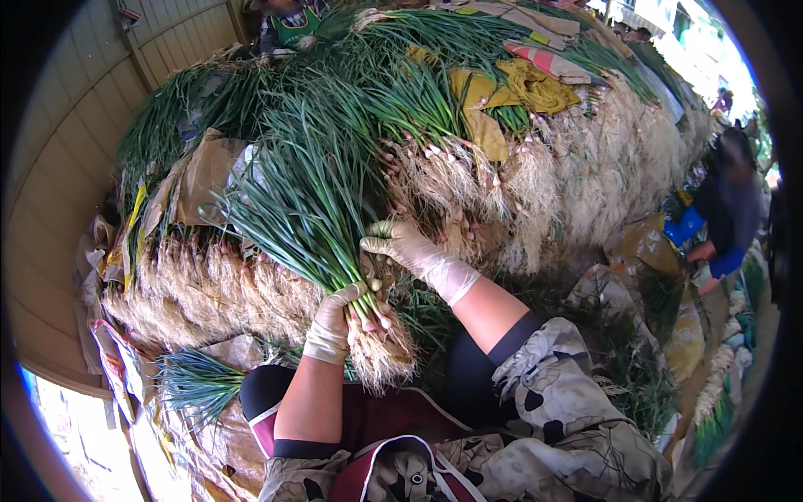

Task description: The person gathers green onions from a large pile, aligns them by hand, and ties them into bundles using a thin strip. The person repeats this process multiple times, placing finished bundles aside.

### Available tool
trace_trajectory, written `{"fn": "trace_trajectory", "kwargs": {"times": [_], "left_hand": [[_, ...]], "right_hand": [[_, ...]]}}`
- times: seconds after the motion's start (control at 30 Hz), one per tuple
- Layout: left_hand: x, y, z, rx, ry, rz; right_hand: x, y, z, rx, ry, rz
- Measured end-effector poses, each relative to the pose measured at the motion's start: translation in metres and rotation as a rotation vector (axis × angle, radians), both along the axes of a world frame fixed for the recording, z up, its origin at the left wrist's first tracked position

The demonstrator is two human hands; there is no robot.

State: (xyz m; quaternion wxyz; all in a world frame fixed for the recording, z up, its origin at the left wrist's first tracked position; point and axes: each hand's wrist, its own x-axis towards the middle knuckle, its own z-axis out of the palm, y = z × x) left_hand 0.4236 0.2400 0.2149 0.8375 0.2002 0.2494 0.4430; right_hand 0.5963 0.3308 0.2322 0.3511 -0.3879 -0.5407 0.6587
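Observation:
My left hand [335, 320], in a thin pale glove, grips a bunch of young garlic plants [348, 279] low on the stalks. The long green leaves fan up and away over the heap. Pinkish bulbs and a shaggy tuft of pale roots [381, 357] hang below the grip, above my lap. At the right side of the stalks is my gloved right hand [401, 248], its fingers apart and reaching towards them. Whether it touches the leaves is hard to see. Directly behind it, more garlic plants [439, 163] lie stacked with their roots facing me.
The large garlic heap [596, 169] stretches away to the right, partly covered by yellow cloth [536, 85] and brown sacking [207, 172]. A smaller bunch [204, 383] lies at my left on sacking. One person [292, 28] is behind the heap; another [728, 201] is at the right.

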Motion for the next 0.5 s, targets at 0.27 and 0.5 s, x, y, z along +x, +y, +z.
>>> {"fn": "trace_trajectory", "kwargs": {"times": [0.27, 0.5], "left_hand": [[0.002, 0.009, -0.015, 0.006, -0.17, 0.127], [0.009, 0.012, -0.007, 0.052, -0.305, 0.201]], "right_hand": [[-0.018, -0.039, 0.015, 0.128, 0.01, -0.111], [-0.028, -0.043, 0.016, 0.146, 0.213, -0.374]]}}
